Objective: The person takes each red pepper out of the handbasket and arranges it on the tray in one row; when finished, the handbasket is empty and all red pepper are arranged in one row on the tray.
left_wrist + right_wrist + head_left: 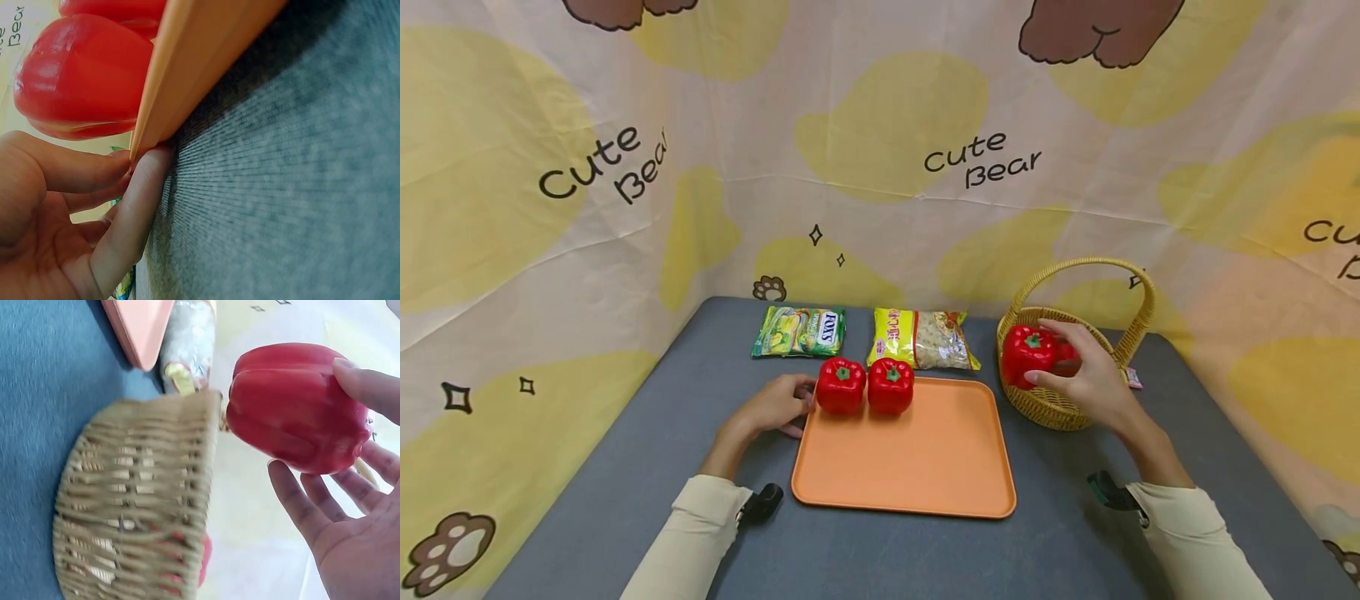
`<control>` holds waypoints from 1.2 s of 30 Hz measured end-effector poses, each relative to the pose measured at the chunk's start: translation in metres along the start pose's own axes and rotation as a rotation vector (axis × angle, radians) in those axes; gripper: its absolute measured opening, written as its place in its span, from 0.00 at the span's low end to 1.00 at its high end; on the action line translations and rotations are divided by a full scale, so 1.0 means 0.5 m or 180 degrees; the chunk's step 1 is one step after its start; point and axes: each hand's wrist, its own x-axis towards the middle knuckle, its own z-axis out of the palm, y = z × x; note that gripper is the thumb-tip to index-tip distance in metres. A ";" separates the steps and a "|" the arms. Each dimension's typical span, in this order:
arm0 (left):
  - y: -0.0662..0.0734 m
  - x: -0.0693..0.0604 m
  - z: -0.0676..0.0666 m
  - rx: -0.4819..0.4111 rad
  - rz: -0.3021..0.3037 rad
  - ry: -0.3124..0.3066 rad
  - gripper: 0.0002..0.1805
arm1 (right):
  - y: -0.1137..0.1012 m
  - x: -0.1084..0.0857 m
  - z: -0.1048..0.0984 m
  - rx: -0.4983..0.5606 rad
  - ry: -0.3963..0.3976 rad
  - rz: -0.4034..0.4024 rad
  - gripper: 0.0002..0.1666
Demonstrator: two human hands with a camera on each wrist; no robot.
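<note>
On the orange tray [917, 458], two red bell peppers, one at the left [840, 387] and one beside it [891, 387], stand by the far left corner. My left hand [775, 406] pinches the tray's left rim, thumb above and a finger underneath, as the left wrist view shows. A third red bell pepper [294, 409] is held between the thumb and fingers of my right hand [1093, 379], above the wicker basket [1048, 408]. Inside that basket more red [205, 559] shows, likely another pepper, mostly hidden by the weave and my hand.
Behind the tray lie a green FOX'S packet [797, 332] and a yellow and clear food packet [925, 337]. The basket's tall handle [1090, 262] arches over it. A small pink packet [1133, 378] peeks out at its right. Patterned cloth walls [865, 167] enclose the grey table [880, 554].
</note>
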 end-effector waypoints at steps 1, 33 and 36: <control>0.000 0.000 0.000 0.0004 0.0005 0.0005 0.26 | -0.002 0.000 0.005 0.0053 -0.0019 -0.0024 0.46; 0.006 -0.006 -0.001 -0.0004 0.0065 -0.0025 0.26 | -0.030 0.016 0.179 0.0101 -0.0685 -0.0098 0.49; 0.008 -0.008 -0.003 0.0005 0.0055 -0.0035 0.26 | -0.033 0.018 0.189 0.0193 -0.0680 -0.0156 0.50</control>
